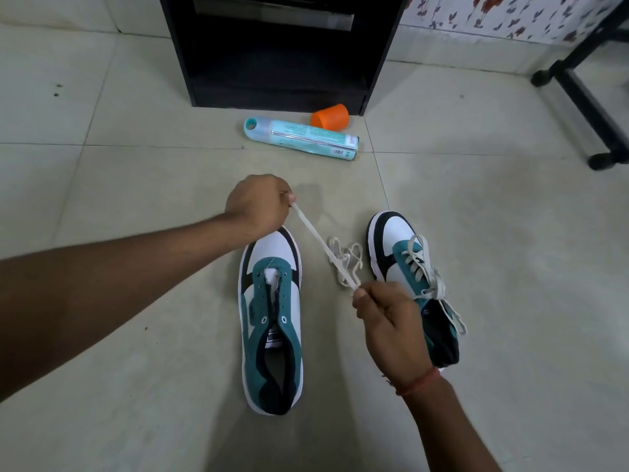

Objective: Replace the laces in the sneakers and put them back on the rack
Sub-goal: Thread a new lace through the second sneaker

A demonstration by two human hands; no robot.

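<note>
Two teal, white and black sneakers stand on the tiled floor. The left sneaker (272, 321) has bare eyelets and no lace. The right sneaker (408, 267) is laced and tied with a cream lace. A loose cream lace (316, 233) is stretched taut between my hands; its slack lies tangled on the floor between the shoes. My left hand (258, 204) pinches the lace's far end above the left sneaker's toe. My right hand (388, 318) pinches the lace nearer me, partly covering the right sneaker's heel.
A black open shoe rack (282, 52) stands straight ahead. A teal spray can (303, 137) lies on its side before it, beside an orange cap (330, 116). A black wheeled frame (589, 97) stands at the right, with a flowered cloth behind it.
</note>
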